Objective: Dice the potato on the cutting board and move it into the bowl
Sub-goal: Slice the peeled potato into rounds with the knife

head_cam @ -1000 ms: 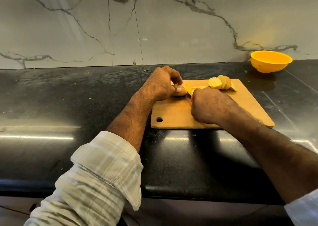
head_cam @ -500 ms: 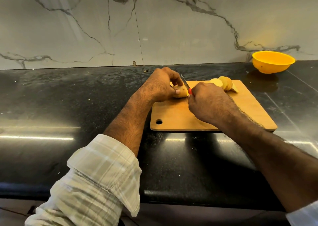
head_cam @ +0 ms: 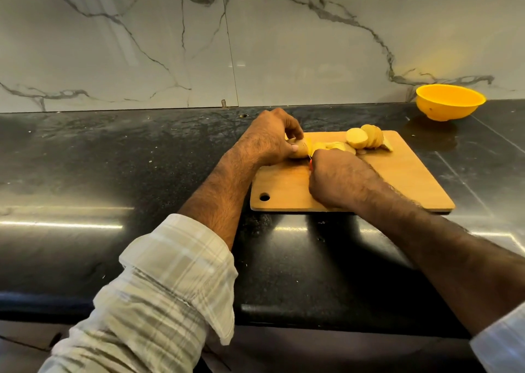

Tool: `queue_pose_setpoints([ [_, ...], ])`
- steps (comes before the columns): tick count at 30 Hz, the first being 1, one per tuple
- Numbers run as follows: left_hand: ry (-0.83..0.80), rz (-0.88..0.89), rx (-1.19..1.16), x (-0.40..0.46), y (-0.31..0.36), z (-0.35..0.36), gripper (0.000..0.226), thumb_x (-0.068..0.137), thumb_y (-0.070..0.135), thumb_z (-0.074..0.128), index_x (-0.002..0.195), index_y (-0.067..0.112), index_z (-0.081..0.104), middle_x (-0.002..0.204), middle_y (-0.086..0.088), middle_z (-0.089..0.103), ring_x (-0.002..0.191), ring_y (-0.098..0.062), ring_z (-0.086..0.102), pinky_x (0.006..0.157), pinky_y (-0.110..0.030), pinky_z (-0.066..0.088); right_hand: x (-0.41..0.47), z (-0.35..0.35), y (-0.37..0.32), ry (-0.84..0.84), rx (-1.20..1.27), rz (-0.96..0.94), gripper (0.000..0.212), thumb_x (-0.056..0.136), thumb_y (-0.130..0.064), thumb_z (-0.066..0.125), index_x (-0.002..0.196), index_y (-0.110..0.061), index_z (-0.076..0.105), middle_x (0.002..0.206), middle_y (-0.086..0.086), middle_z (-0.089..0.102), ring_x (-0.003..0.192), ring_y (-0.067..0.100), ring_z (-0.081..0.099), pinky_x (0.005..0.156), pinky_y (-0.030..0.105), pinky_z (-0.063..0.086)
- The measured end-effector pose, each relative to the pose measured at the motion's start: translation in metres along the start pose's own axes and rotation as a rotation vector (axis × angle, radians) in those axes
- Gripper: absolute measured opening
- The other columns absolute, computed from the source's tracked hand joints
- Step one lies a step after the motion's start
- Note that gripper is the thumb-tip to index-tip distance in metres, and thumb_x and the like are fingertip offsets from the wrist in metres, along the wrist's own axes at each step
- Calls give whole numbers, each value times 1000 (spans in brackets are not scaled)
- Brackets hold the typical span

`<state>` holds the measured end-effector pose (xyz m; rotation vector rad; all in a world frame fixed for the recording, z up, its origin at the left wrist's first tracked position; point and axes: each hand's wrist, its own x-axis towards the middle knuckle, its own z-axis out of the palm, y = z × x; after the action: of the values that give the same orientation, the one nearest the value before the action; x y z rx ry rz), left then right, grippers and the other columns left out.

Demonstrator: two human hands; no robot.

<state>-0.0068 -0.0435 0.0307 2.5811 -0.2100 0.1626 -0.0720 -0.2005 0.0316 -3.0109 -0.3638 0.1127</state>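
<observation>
A wooden cutting board lies on the black counter. My left hand grips the uncut end of the potato at the board's far left. My right hand is curled round a knife with a red handle, its thin blade down against the potato just right of my left fingers. Fresh slices lie beside the blade, partly hidden by my right hand. A leaning row of round slices sits further right on the board. The yellow bowl stands at the back right by the wall.
The black stone counter stretches wide to the left of the board and ends at a front edge near me. A marble wall closes the back. The board has a hanging hole at its near left corner.
The knife was lifted half a second ago and has come down again through the potato. Another slice lies beside the blade. My left hand has kept its hold.
</observation>
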Motion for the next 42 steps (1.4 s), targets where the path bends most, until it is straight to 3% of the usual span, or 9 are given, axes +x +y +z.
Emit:
queue_pose_setpoints([
  [6,6,18,-59,0,-9,-2,23,88,23,85,110,25,78,119,6,69,108,-11,64,92,-30,55,-6,-11,15,79,138,74,18,102,-32,58,112,-18,62,94,2,62,89,22,61,77,38,58],
  [15,4,24,-48,3,-10,0,23,87,21,85,109,24,78,124,3,70,111,-13,64,87,-28,53,5,-11,1,122,169,60,24,102,-28,61,121,-14,65,103,6,66,92,22,63,77,38,60],
  [19,9,16,-39,4,-9,1,24,88,21,85,111,23,79,126,2,70,113,-14,63,86,-28,49,12,-9,3,138,175,48,16,101,-28,62,109,-14,65,93,4,64,86,21,63,72,36,58],
  [23,21,15,-55,4,-10,0,22,87,19,85,108,22,80,121,3,71,109,-12,64,83,-25,51,21,-14,3,130,179,20,12,99,-26,63,96,-15,62,82,2,60,76,19,60,59,30,46],
  [28,40,17,-35,4,-6,3,20,86,21,85,106,22,80,117,4,71,106,-10,63,70,-16,43,15,-9,-1,60,76,13,14,100,-26,61,98,-20,49,87,1,55,86,21,58,70,35,50],
  [31,34,17,-46,4,-7,3,21,86,25,86,106,23,80,118,4,71,106,-11,63,76,-22,46,3,4,4,44,25,11,12,101,-28,57,97,-23,46,97,2,54,91,23,55,81,40,54],
  [35,19,10,-80,3,-12,1,20,86,24,86,105,24,79,118,5,71,107,-13,66,84,-29,57,-10,-7,9,24,82,56,11,101,-28,61,106,-19,60,89,1,57,91,23,61,78,37,56],
  [38,24,15,-98,2,-12,0,21,85,23,87,104,22,79,116,5,70,107,-13,65,88,-30,57,-14,-15,5,102,159,90,21,104,-29,60,118,-14,63,102,6,65,94,24,63,80,39,59],
  [42,27,11,-95,1,-11,0,19,86,19,86,104,22,79,115,4,70,106,-13,64,86,-29,56,-8,-14,-7,152,167,79,23,102,-26,60,121,-12,63,104,7,64,94,24,63,81,40,60],
])
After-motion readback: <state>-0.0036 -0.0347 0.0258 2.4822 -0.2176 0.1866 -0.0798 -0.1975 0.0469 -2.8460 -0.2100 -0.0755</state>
